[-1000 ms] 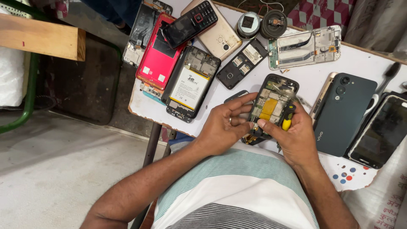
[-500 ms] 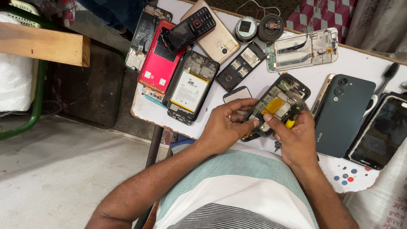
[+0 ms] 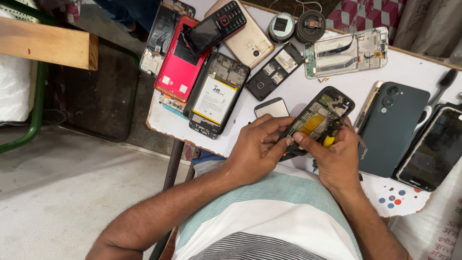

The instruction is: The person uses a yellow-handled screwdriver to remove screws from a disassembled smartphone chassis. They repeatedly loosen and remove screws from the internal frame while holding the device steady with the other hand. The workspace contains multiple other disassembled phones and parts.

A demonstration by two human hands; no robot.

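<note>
Centre right of frame: opened phone (image 3: pixel 317 120) tilted up off the white table (image 3: pixel 308 91), now angled more steeply than a second ago, lower end pulled toward the body. Left hand (image 3: pixel 257 147) closed on its lower edge, fingertips pinching. Right hand (image 3: pixel 337 156) wrapped around a yellow-handled screwdriver (image 3: pixel 329 139), tip against the internals. Suggests repositioning for access. Dark green phone (image 3: pixel 390 127) lying just right; battery phone (image 3: pixel 216 96) upper left.

An opened phone (image 3: pixel 317 120) is lying on the counter (image 3: pixel 298 91) between both hands. Left of it, a phone with an exposed battery (image 3: pixel 216 94) is resting; right of it, a face-down phone (image 3: pixel 392 127) is sitting just beside.
</note>
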